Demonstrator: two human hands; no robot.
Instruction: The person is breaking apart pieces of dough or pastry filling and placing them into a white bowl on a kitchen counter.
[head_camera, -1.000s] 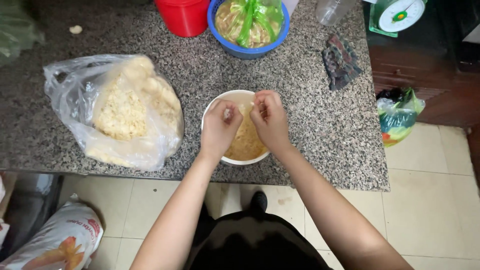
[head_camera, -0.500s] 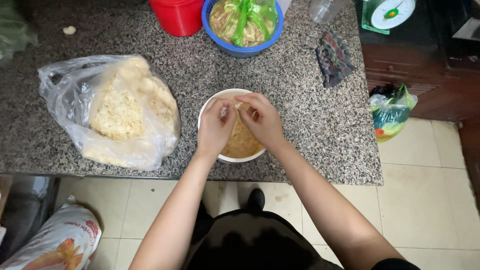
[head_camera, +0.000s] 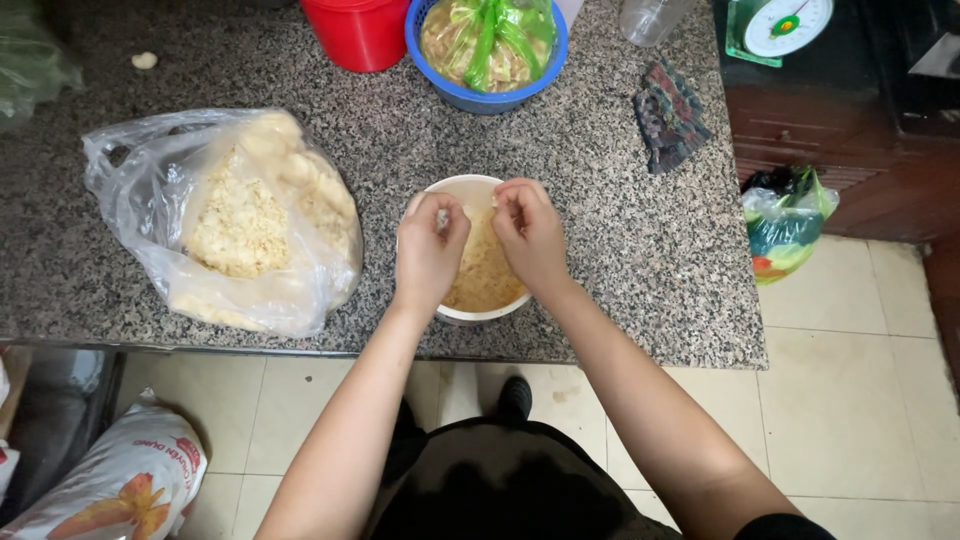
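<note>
A white bowl (head_camera: 462, 187) with yellowish dry noodles (head_camera: 485, 275) sits near the front edge of the granite counter (head_camera: 610, 230). Both hands hover over it. My left hand (head_camera: 430, 250) has its fingers pinched on a small pale piece of noodle above the bowl's left side. My right hand (head_camera: 530, 235) is curled over the right side, fingertips pinched close to the left hand's; what it grips is mostly hidden. A clear plastic bag (head_camera: 235, 220) full of dry noodle blocks lies to the left of the bowl.
At the back stand a red bucket (head_camera: 360, 30) and a blue basket (head_camera: 488, 45) holding a bagged noodle mix. A dark cloth (head_camera: 668, 115) lies right of it, a kitchen scale (head_camera: 785, 25) beyond. A sack (head_camera: 120, 480) and a green bag (head_camera: 785, 225) are on the tiled floor.
Both hands have stayed over the bowl, fingers working together. The view has shifted slightly; the bowl and bag sit where they were.
</note>
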